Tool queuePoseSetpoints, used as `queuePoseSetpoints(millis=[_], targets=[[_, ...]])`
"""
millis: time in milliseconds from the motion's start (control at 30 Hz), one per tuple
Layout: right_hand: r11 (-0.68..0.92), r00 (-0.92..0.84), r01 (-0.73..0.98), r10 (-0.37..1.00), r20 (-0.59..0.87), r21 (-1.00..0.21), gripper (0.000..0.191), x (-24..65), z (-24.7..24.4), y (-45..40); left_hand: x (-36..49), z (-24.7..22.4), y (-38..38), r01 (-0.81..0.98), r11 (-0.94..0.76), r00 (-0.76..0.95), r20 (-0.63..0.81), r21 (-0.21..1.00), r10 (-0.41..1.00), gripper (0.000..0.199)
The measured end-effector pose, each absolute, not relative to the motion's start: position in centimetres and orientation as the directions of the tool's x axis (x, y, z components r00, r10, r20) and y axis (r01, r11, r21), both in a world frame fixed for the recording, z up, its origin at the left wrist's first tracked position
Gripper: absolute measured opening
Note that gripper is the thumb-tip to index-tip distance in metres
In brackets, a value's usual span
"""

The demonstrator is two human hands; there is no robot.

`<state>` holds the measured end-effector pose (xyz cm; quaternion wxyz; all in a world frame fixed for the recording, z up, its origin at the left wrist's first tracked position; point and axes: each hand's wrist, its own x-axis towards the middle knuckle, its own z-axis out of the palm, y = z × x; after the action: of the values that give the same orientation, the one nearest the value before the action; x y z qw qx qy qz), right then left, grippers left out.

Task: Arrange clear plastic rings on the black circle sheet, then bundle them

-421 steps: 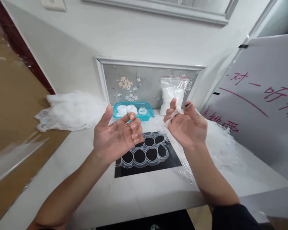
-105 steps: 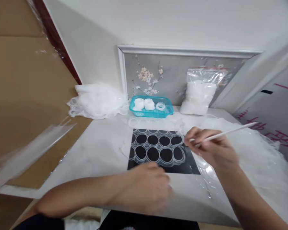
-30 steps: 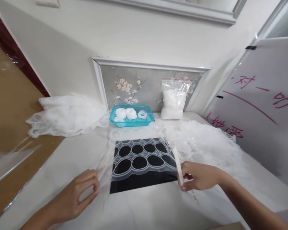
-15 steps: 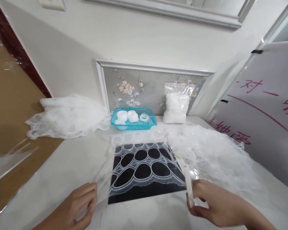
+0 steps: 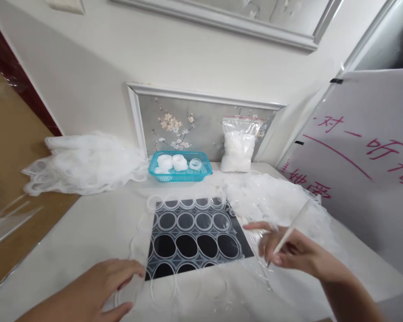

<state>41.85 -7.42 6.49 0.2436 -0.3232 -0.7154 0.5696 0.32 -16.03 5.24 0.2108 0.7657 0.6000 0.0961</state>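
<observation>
A translucent white sheet patterned with rings point(image 5: 199, 233) lies over a black mat point(image 5: 245, 250), with its front part hanging past the mat toward me. At the sheet's left edge is my left hand point(image 5: 104, 286), thumb and fingers apart, the thin material showing between them. My right hand point(image 5: 289, 250), beyond the mat's right edge, grips a slim white pen-like tool point(image 5: 293, 226), its dark tip pointing down. The index finger stretches toward the sheet. Some blur covers the right fingertips.
A blue basket point(image 5: 206, 172) with white rings stands at the back, beside a clear bag of white material point(image 5: 238, 150). White ringed material is piled at the left point(image 5: 87, 165) and right point(image 5: 272, 197). Behind are a framed floral panel point(image 5: 201, 116) and a whiteboard point(image 5: 362, 179).
The ringed sheet now lies flatter and reaches nearer to me. My right hand has turned and risen, with the tool tilted right. My left hand's fingers have spread. The view has shifted slightly.
</observation>
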Motion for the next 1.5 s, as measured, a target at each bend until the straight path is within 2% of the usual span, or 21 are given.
queuePoseSetpoints(millis=[67,133,233,300,400,533,667,833,967,1167,1267,1367,1500], targets=[[0.041,-0.688,-0.205,0.704,0.174,-0.978,0.006,39.0,7.4,-6.6,1.7,7.9,-14.9,0.852,-0.282,0.363,-0.112,0.441,0.925,0.033],[-0.085,-0.664,-0.466,0.691,0.285,-0.881,0.005,35.0,9.0,-6.1,4.0,11.0,-13.5,0.845,-0.324,0.359,-0.003,0.426,0.933,0.035],[-0.262,-0.611,-0.67,0.725,0.316,-0.694,0.008,29.5,11.9,-6.0,7.6,14.8,-11.9,0.807,-0.295,0.272,0.121,0.511,0.955,0.037],[-0.294,-0.562,-0.736,0.767,0.309,-0.61,0.008,27.3,13.3,-6.2,9.5,16.2,-11.3,0.756,-0.253,0.206,0.147,0.604,0.967,0.039],[-0.308,-0.522,-0.765,0.811,0.265,-0.565,0.009,26.0,13.9,-6.4,10.9,16.6,-10.9,0.65,-0.194,0.146,0.13,0.734,0.981,0.038],[-0.388,-0.581,-0.728,0.787,0.208,-0.565,0.01,25.6,13.1,-6.2,11.2,15.7,-10.1,0.493,-0.119,0.142,0.056,0.862,0.988,0.033],[-0.378,-0.591,-0.72,0.773,0.23,-0.582,0.007,25.4,12.7,-6.1,10.7,14.4,-8.7,0.303,-0.067,0.23,-0.005,0.951,0.973,0.029],[-0.357,-0.612,-0.699,0.746,0.26,-0.62,0.008,25.9,12.6,-6.0,9.8,13.9,-7.9,0.175,0.095,0.392,-0.157,0.98,0.906,0.032],[-0.326,-0.591,-0.725,0.746,0.306,-0.606,0.01,26.6,12.8,-5.6,9.6,14.2,-8.1,0.179,0.138,0.398,-0.2,0.974,0.896,0.032],[-0.27,-0.533,-0.773,0.768,0.356,-0.574,0.011,27.1,13.5,-5.7,10.3,15.0,-8.8,0.307,0.101,0.238,-0.179,0.946,0.955,0.03],[-0.248,-0.527,-0.76,0.776,0.346,-0.601,0.012,26.9,13.5,-5.9,10.6,15.2,-9.2,0.333,0.088,0.196,-0.16,0.939,0.967,0.037],[-0.228,-0.532,-0.729,0.781,0.326,-0.645,0.01,26.4,13.2,-6.2,10.9,15.1,-9.3,0.32,0.082,0.216,-0.157,0.944,0.964,0.044],[-0.193,-0.542,-0.71,0.764,0.35,-0.678,0.008,25.5,12.7,-6.3,11.2,14.5,-9.1,0.286,0.093,0.291,-0.179,0.954,0.94,0.042]])
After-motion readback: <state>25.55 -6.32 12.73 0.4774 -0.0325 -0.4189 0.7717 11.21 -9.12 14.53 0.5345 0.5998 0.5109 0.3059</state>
